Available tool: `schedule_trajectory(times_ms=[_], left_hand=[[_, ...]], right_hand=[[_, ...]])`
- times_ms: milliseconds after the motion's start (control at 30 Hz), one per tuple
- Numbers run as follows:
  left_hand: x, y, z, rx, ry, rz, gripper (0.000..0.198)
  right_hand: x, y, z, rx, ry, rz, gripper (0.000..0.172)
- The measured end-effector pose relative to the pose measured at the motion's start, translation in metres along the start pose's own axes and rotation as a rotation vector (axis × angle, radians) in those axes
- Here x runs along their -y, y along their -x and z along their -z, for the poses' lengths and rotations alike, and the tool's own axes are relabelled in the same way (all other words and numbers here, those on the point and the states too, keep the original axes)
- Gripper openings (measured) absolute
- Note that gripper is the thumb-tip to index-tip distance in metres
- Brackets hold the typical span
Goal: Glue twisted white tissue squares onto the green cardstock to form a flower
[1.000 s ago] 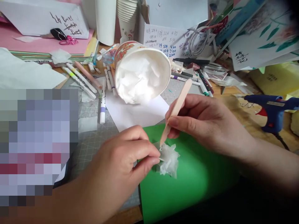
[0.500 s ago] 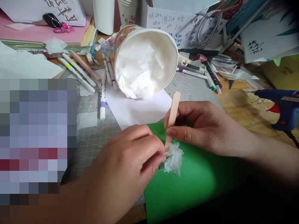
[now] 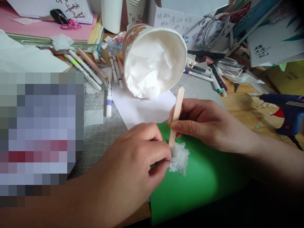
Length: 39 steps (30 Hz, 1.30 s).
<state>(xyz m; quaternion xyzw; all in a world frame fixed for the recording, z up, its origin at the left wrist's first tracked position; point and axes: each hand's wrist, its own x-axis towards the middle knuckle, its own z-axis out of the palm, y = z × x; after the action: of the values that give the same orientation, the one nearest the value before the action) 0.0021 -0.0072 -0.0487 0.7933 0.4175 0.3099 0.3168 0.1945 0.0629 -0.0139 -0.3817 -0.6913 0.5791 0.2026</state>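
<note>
My right hand [image 3: 201, 122] grips a wooden craft stick [image 3: 178, 106] between thumb and fingers, tilted nearly upright. The stick's lower end meets a crumpled clump of white tissue paper [image 3: 181, 158]. On the clump's left side, the thumb and forefinger of my left hand [image 3: 140, 155] are pinched together on its edge. Both hands are over a green sheet of paper [image 3: 201, 177]. Behind them a paper tub [image 3: 184, 60] lies tipped towards me, with white tissue pieces [image 3: 152, 69] inside.
A white sheet [image 3: 147, 110] lies under the tub's mouth. Several markers [image 3: 109, 95] are scattered left of it, and more pens [image 3: 199, 74] lie right. A blue glue gun [image 3: 291, 110] rests at the right. A cutting mat [image 3: 95, 136] covers part of the wooden table.
The view has shifted slightly, so the tub and markers appear a little further right and higher. Both hands keep their hold on the stick and tissue.
</note>
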Motion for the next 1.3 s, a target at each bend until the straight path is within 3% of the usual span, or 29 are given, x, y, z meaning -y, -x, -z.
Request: schedule_trajectory(times_ms=[433,667,800,967,1067,1300], left_hand=[[0.002,0.002,0.0,0.028,0.014,-0.021,0.019],[-0.001,0.003,0.004,0.09,-0.026,0.002,0.017],[-0.004,0.003,0.007,0.092,0.015,0.051,0.012],[-0.007,0.002,0.009,0.088,0.076,0.071,0.026],[-0.006,0.0,0.009,0.086,0.051,0.054,0.023],[-0.012,0.0,0.013,0.208,-0.061,0.049,0.02]], right_hand=[[0.008,0.004,-0.002,0.139,0.136,0.038,0.008],[0.002,0.007,0.001,-0.062,-0.181,0.092,0.006],[0.002,0.011,0.001,-0.1,-0.193,0.113,0.004],[-0.003,0.018,0.001,-0.135,-0.278,0.122,0.002],[-0.004,0.021,0.002,-0.148,-0.251,0.125,0.003],[0.0,0.026,0.002,-0.197,-0.223,0.114,0.004]])
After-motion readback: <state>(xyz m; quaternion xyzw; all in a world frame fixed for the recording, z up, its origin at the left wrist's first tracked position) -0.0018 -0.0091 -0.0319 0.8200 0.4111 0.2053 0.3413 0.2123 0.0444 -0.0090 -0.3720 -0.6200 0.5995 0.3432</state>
